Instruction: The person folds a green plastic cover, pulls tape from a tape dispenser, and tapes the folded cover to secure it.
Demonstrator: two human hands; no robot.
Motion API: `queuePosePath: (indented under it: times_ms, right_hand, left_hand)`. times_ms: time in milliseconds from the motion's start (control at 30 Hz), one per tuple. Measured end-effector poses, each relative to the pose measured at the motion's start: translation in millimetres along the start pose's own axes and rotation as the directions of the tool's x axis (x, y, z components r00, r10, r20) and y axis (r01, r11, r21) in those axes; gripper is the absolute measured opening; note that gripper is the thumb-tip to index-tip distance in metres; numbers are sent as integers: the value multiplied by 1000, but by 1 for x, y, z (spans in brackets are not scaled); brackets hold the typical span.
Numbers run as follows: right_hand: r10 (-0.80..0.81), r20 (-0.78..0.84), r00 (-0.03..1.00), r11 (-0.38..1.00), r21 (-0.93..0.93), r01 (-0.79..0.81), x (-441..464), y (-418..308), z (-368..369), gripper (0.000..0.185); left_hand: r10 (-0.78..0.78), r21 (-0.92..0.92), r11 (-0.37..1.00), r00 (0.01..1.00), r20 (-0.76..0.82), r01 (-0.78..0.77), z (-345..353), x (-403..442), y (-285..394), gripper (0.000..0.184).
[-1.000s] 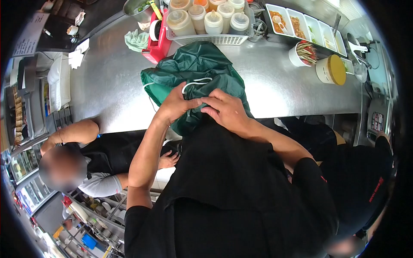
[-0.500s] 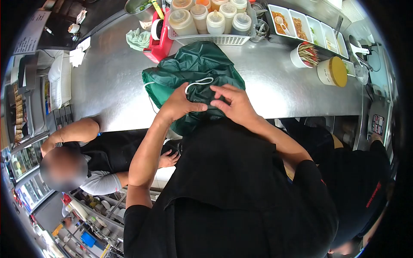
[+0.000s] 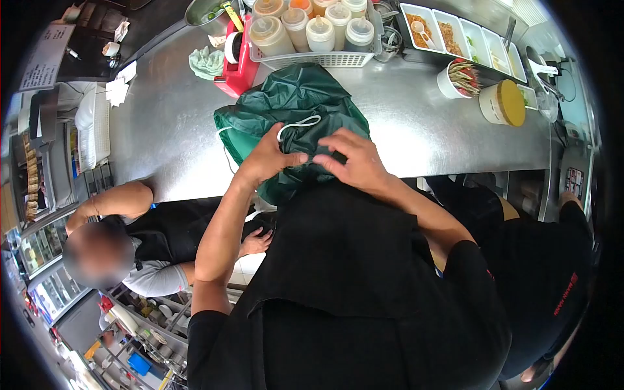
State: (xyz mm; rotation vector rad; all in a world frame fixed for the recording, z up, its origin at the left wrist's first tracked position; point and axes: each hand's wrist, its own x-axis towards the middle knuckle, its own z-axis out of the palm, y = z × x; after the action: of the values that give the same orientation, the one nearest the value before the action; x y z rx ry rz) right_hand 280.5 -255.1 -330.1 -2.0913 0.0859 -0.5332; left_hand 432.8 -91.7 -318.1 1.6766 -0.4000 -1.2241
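A crumpled dark green drawstring bag [image 3: 299,94] of thin, shiny fabric lies at the table's front edge against my black apron. A white cord [image 3: 300,122] loops over its top, and more white cord hangs along its left side. My left hand [image 3: 265,159] rests on the left part of the bag, index finger up and thumb stretched right, the other fingers mostly hidden. Over the right part is my right hand [image 3: 354,158], fingers loosely bent and apart, thumb pointing toward the left thumb. Dark green fabric shows between the two hands.
Behind the bag stand a red tape dispenser [image 3: 239,73] and a white basket [image 3: 318,60] of squeeze bottles. A cup of sticks [image 3: 448,83], a yellow-lidded tub [image 3: 502,104] and food trays [image 3: 448,38] are at right. People stand on both sides.
My right thumb has come slightly closer to my left thumb, and the right fingers have shifted a little. The left hand and bag stay nearly the same.
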Motion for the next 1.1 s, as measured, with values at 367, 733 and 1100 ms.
queuePosePath:
  times_ms: [367,733,1100]
  right_hand:
    - [-39,123,992,986,-154,58,8,7,21,41]
    - [-185,164,969,963,-168,212,7,12,20,37]
    - [-231,224,947,950,-156,269,15,16,15,45]
  left_hand:
    - [24,-8,1000,998,-51,-25,1,2,1,82]
    - [77,38,997,992,-103,-74,10,-3,1,67]
    - [37,-59,997,996,-82,-42,1,6,-9,65]
